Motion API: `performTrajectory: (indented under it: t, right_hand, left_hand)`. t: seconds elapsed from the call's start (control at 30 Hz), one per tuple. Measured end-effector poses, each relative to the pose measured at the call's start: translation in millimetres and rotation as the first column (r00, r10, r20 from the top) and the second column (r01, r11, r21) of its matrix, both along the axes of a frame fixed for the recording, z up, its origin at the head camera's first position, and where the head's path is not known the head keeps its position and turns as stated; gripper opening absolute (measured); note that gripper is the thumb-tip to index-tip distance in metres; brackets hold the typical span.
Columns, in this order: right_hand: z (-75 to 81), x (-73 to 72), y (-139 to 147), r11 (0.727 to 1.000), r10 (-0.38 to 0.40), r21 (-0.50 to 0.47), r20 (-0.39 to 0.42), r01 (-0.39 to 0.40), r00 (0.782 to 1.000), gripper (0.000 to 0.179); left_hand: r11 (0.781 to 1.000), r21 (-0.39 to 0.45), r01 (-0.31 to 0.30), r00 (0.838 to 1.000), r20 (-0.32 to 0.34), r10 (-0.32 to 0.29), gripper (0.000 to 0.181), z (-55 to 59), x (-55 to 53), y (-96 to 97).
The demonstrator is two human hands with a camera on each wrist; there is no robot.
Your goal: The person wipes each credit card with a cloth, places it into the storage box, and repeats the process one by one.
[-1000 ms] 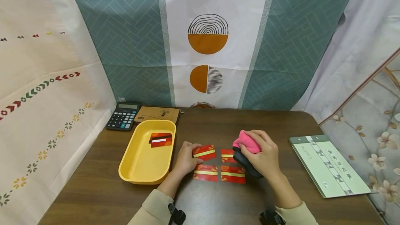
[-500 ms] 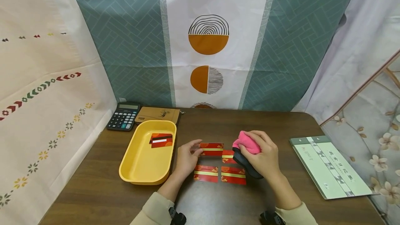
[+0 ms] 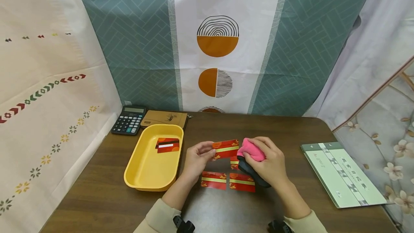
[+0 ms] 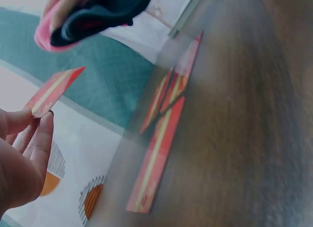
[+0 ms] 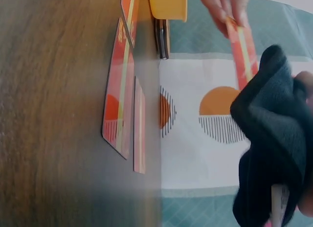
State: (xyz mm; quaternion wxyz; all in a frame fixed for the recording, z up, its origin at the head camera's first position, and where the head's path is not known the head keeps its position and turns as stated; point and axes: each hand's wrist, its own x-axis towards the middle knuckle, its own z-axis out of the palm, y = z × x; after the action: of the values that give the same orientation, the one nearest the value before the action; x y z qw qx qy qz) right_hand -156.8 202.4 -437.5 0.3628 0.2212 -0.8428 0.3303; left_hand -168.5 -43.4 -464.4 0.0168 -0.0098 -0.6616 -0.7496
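My left hand (image 3: 197,159) pinches a red card (image 3: 225,149) with a yellow stripe by its left end, raised above the table. In the left wrist view the card (image 4: 55,92) is between thumb and fingertips. Close to its right end, my right hand (image 3: 270,161) grips a bunched cloth (image 3: 253,150), pink on one side and dark on the other. In the right wrist view the dark side of the cloth (image 5: 274,124) hides the card's far end. Below lie a left card (image 3: 214,181), a right card (image 3: 242,182) and a partly covered card (image 3: 234,163).
To the left stands a yellow tray (image 3: 147,168) holding overlapping red cards (image 3: 167,145). Behind it are a calculator (image 3: 129,120) and a brown notebook (image 3: 164,118). A pale green book (image 3: 343,175) lies at the right side of the brown table (image 3: 275,127).
My left hand has lifted the upper-left card off the table and brought it up and right, towards the cloth. My right hand has shifted slightly left with the cloth.
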Motion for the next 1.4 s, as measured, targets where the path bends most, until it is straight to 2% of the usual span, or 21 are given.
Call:
performTrajectory:
  t: [0.13,0.23,0.37,0.53,0.73,0.9,1.03,1.1,1.27,1.33,1.4]
  right_hand:
    - [0.7,0.9,-4,0.994,-0.065,0.090,-0.009,0.065,0.998,0.046]
    - [3.5,2.2,-10,0.986,-0.092,0.138,0.004,0.091,0.996,0.046]
    - [7.4,4.5,-22,0.981,-0.092,0.172,0.018,0.087,0.996,0.045]
    - [13.1,6.2,-35,0.985,-0.049,0.165,-0.029,0.053,0.998,0.043]
    - [22.6,2.0,-35,0.992,-0.086,0.089,-0.077,0.093,0.993,0.044]
    - [22.3,4.0,-37,0.989,-0.025,0.146,-0.097,0.039,0.995,0.045]
    - [23.2,1.2,-35,0.990,-0.056,0.124,-0.110,0.069,0.992,0.046]
    - [23.5,0.9,-35,0.991,-0.052,0.120,-0.112,0.065,0.992,0.046]
    - [19.7,4.8,-35,0.983,0.030,0.184,-0.117,-0.008,0.993,0.045]
    - [18.4,5.4,-32,0.982,0.022,0.189,-0.121,0.002,0.992,0.045]
    - [18.1,4.5,-28,0.985,-0.022,0.168,-0.123,0.043,0.992,0.045]
  left_hand:
    - [0.999,0.023,0.044,0.999,-0.021,-0.043,0.026,6.7,2.4,3.8]
    - [0.998,0.006,0.067,0.997,-0.045,-0.067,0.025,8.9,4.2,6.4]
    - [0.994,-0.052,0.092,0.990,-0.105,-0.097,0.022,12.8,8.5,11.6]
    - [0.985,-0.125,0.122,0.972,-0.185,-0.144,0.021,19.3,13.1,18.6]
    - [0.981,-0.134,0.138,0.971,-0.175,-0.161,0.021,24.1,17.8,20.2]
    - [0.978,-0.127,0.166,0.965,-0.182,-0.187,0.021,23.1,19.3,22.5]
    - [0.976,-0.133,0.173,0.965,-0.174,-0.195,0.022,23.1,18.4,21.6]
    - [0.978,-0.119,0.171,0.965,-0.179,-0.191,0.023,24.3,17.7,20.7]
    - [0.987,-0.045,0.155,0.973,-0.168,-0.160,0.024,26.4,16.7,18.4]
    - [0.990,-0.003,0.143,0.978,-0.150,-0.142,0.024,26.3,16.5,18.4]
    - [0.992,0.047,0.117,0.986,-0.124,-0.110,0.024,26.8,16.2,18.6]
